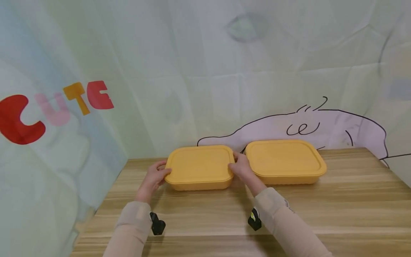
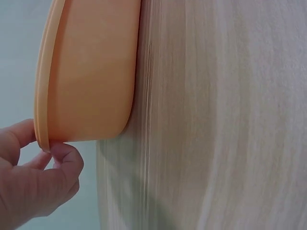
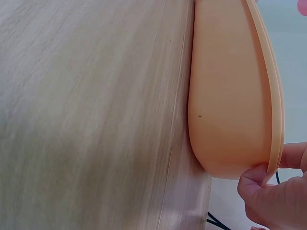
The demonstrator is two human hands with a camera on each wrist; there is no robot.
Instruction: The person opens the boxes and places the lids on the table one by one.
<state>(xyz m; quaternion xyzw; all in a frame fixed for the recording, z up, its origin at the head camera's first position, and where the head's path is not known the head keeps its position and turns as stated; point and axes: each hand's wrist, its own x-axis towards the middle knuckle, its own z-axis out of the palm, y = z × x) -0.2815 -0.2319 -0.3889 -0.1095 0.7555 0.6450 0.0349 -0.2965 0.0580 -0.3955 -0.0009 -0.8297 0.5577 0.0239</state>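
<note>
In the head view, the table (image 1: 205,217) is stretching across the lower part of the frame, with the backdrop (image 1: 192,71) hanging behind it. The first lidded box (image 1: 200,164) is sitting on the table just below the frame's middle; the second lidded box (image 1: 285,159) is sitting to its right, near it. The left hand (image 1: 155,175) is gripping the first box's left end, the right hand (image 1: 242,166) its right end, between both boxes.
</note>
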